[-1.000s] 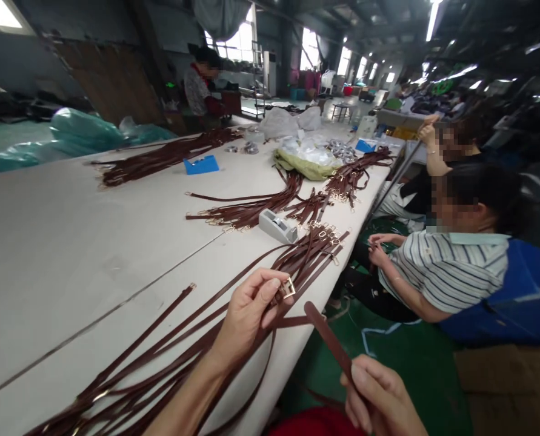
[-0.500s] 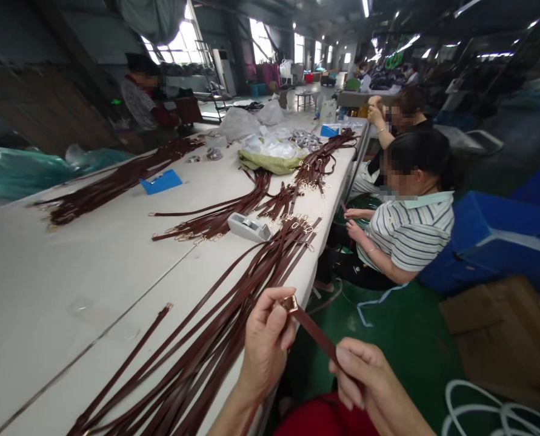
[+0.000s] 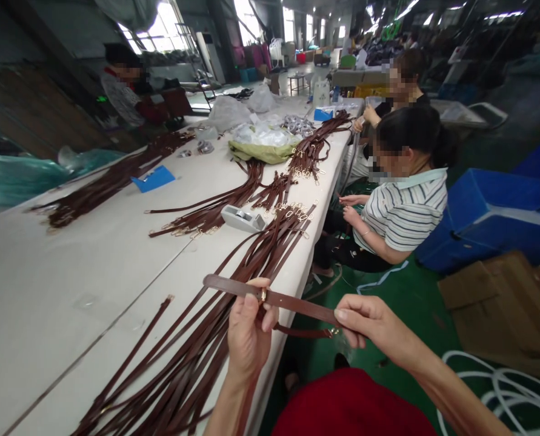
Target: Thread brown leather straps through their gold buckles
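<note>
My left hand (image 3: 251,327) pinches a brown leather strap (image 3: 303,306) at its gold buckle (image 3: 263,295), above the table's near right edge. The strap's rounded end sticks out past the buckle to the left. My right hand (image 3: 365,321) grips the same strap farther right, between thumb and fingers. Below it hangs a thinner brown piece with a small metal fitting (image 3: 334,332). Beside and beneath my left hand, a long bundle of brown straps (image 3: 192,357) lies along the white table (image 3: 79,339).
A grey tape dispenser (image 3: 243,218) stands among more strap piles. Farther back lie a blue holder (image 3: 154,179) and a yellow-green sack (image 3: 263,151). At right sits a person in a striped shirt (image 3: 401,209), near blue bins (image 3: 501,212) and a cardboard box (image 3: 492,315).
The strap's rounded end now extends left through or past the buckle, where before only the buckle showed at my left fingers. Both hands have shifted, the right one outward. The view has tilted slightly.
</note>
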### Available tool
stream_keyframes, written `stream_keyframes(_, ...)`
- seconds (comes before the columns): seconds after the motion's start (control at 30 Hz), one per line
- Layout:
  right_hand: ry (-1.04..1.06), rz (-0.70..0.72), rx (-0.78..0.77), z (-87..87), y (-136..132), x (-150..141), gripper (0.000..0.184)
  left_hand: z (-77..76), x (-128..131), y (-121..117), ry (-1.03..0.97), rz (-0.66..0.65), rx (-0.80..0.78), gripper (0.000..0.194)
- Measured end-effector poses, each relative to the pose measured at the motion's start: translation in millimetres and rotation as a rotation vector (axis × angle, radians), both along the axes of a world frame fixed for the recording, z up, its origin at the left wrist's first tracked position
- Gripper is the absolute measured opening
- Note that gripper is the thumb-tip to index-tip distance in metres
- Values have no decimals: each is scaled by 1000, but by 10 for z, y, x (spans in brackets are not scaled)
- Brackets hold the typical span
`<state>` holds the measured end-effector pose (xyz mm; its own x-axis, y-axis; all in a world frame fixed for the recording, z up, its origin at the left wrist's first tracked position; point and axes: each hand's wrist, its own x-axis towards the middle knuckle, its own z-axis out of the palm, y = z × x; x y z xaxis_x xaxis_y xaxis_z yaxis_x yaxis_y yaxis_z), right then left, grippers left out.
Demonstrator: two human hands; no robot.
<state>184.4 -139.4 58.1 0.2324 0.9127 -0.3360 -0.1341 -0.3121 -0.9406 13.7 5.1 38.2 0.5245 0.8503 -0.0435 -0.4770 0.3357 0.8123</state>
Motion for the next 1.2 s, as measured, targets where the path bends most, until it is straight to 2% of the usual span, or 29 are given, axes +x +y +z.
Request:
stream_keyframes(0.2, -79, 5, 20, -36, -6, 50, 44, -70, -69, -58, 56, 4, 56, 37)
stream_keyframes(0.47, -184, 88, 75, 1, 135, 2, 43, -280, -74, -176, 99, -241, 171, 36)
stream_keyframes(0.63, -164, 104, 60, -106, 250, -33, 42, -285, -119, -142, 154, -257, 167, 32)
stream_keyframes(0.73, -388, 0, 129, -125, 289, -69, 32, -223, -135, -131, 248, -234, 193, 29)
stream_keyframes(0.83, -656, -88, 287, -10, 316, -195, 23, -186, -131, -132, 427, -260, 312, 29)
stream_keyframes(0.9, -809, -50, 351, 90, 356, -334, 18, -195, -113, -130, 527, -257, 436, 28)
stream_keyframes(0.97, -992, 12, 339, 143, 416, -475, 19, -221, -86, -123, 597, -242, 525, 28)
stream_keyframes(1.07, -1153, 39, 317, 81, 496, -588, 18, -232, -49, -99, 675, -234, 546, 31)
stream_keyframes(1.13, -1085, -64, 347, -13, 515, -567, 26, -203, -39, -75, 672, -253, 499, 26)
stream_keyframes(1.2, -820, -224, 304, -97, 513, -491, 28, -164, -44, -49, 610, -330, 368, 29)
